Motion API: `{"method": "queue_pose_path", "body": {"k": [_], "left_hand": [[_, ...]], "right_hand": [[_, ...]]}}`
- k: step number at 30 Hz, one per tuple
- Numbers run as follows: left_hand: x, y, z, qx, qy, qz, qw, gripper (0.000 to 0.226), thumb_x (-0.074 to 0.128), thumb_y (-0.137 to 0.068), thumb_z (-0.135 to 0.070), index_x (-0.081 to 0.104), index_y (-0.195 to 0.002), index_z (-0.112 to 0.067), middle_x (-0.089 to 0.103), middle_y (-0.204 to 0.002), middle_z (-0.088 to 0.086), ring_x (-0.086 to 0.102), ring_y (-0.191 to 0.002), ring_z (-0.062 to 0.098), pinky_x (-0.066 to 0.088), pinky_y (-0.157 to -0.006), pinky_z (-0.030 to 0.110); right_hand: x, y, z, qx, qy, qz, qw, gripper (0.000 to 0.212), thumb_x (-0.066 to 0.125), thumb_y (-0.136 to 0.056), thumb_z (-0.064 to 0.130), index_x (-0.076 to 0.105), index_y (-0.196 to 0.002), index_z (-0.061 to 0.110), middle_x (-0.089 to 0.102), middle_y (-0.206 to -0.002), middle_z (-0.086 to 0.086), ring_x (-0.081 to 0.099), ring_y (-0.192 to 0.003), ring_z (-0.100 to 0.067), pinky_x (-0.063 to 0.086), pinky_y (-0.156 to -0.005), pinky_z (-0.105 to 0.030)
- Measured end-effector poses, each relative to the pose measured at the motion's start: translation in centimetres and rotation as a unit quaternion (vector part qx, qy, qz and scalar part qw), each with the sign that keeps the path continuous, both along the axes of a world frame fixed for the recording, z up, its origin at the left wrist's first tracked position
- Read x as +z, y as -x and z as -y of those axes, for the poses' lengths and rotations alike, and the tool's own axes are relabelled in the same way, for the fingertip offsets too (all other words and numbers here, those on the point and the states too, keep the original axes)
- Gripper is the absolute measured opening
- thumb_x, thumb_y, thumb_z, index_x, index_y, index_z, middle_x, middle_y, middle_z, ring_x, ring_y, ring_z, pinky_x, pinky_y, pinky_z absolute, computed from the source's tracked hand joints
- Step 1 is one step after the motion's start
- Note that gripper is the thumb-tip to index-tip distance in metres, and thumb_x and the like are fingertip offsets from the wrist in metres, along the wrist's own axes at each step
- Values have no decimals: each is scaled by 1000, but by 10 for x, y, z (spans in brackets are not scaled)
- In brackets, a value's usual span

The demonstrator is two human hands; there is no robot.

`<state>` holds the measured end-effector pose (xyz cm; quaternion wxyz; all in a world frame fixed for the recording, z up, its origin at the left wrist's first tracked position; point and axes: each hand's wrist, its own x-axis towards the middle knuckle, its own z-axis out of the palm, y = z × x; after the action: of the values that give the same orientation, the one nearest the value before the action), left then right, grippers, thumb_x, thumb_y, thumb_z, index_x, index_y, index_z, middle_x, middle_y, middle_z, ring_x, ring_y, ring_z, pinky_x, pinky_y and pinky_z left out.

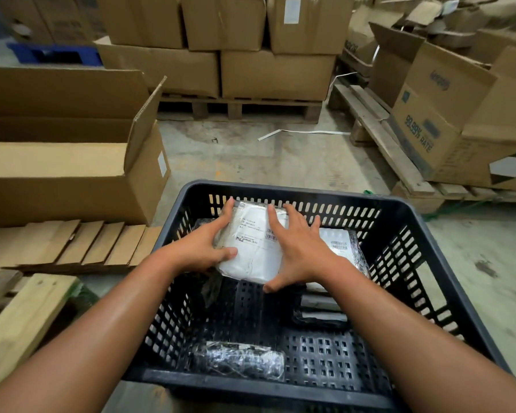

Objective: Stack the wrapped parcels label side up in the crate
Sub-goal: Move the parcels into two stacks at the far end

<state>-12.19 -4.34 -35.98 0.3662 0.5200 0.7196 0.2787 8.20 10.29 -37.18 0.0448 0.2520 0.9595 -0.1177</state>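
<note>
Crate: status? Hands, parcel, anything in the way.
Both hands on white parcel: left hand at its left edge, right hand flat on top. Label up, inside black crate. Second labelled parcel beside it; clear-wrapped bundle at near wall, not blocking.

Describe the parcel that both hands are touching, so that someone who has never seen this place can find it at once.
Find the black crate on the floor, in front of the person. Near its far wall lies a white parcel, between the left hand and the right hand. Unlike the dark wrapped parcels around it, it is white and shows a printed label with a barcode on top.
</note>
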Motion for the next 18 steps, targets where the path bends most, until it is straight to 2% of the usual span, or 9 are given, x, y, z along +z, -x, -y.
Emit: {"method": "queue_pose_path", "body": {"k": [3, 4, 6, 8, 10, 12, 15, 17, 18], "left_hand": [[1, -6, 0, -15, 26, -88, 996, 110, 73, -88, -35, -14, -155, -43, 39, -156, -3, 53, -126, 17, 42, -103, 27], [1, -9, 0, -28, 33, -145, 989, 116, 77, -84, -41, -13, -157, -35, 36, -159, 5, 47, -133, 21, 37, -109, 30], [-2, -16, 1, -66, 66, -250, 964, 129, 84, -70, -51, -4, -160, -21, 11, -166, 16, 28, -147, 31, 25, -119, 39], [-5, -25, 0, -103, 83, -346, 929, 132, 88, -62, -53, 8, -160, -15, 7, -167, 14, 35, -144, 31, 33, -114, 40], [-15, -35, -5, -127, 76, -405, 902, 129, 90, -59, -51, 16, -157, -12, 24, -164, 9, 48, -134, 27, 45, -104, 38], [-32, -45, -9, -134, 90, -355, 921, 129, 93, -59, -45, 15, -155, -7, 30, -160, 8, 44, -135, 26, 43, -105, 33], [-56, -51, -11, -103, 149, -249, 951, 122, 93, -63, -42, 18, -150, 1, 40, -145, 12, 48, -122, 25, 39, -87, 24], [-69, -50, -10, -101, 179, -242, 948, 113, 90, -68, -41, 22, -149, 0, 43, -144, 14, 50, -120, 27, 42, -91, 27], [-75, -51, -9, -103, 186, -246, 946, 110, 88, -71, -38, 22, -150, 0, 41, -147, 15, 50, -123, 29, 44, -98, 31]], "right_hand": [[-5, 1, -2, 8, -15, 24, 1000, 162, 79, -50, 80, -23, -161, 19, -4, -169, -32, -8, -159, -37, -6, -116, -78], [-6, 0, -4, 13, -17, 37, 999, 162, 78, -51, 81, -21, -161, 17, -1, -169, -32, -6, -159, -36, -8, -114, -79], [-7, 1, -6, 27, -26, 58, 998, 161, 77, -51, 82, -17, -163, 13, 4, -169, -32, -2, -160, -36, -12, -113, -79], [-10, 5, -4, 54, -54, 78, 994, 161, 77, -51, 84, -10, -164, 10, 6, -169, -32, 3, -159, -38, -21, -111, -77], [-16, 13, 5, 83, -91, 113, 986, 160, 76, -50, 85, -4, -164, 5, 12, -168, -31, 10, -158, -39, -24, -110, -72], [-26, 20, 15, 98, -123, 159, 975, 160, 73, -49, 88, 1, -163, 0, 20, -165, -29, 18, -155, -39, -20, -111, -74], [-38, 26, 24, 96, -157, 240, 953, 153, 65, -53, 93, 15, -162, -1, 27, -164, -29, 26, -152, -40, -18, -108, -81], [-42, 28, 30, 102, -165, 304, 933, 123, 61, -62, 93, 47, -151, 9, 55, -146, -21, 45, -141, -38, -20, -101, -86], [-44, 28, 33, 107, -168, 329, 923, 100, 58, -68, 92, 64, -134, 16, 69, -120, -12, 55, -128, -36, -23, -95, -89]]}}
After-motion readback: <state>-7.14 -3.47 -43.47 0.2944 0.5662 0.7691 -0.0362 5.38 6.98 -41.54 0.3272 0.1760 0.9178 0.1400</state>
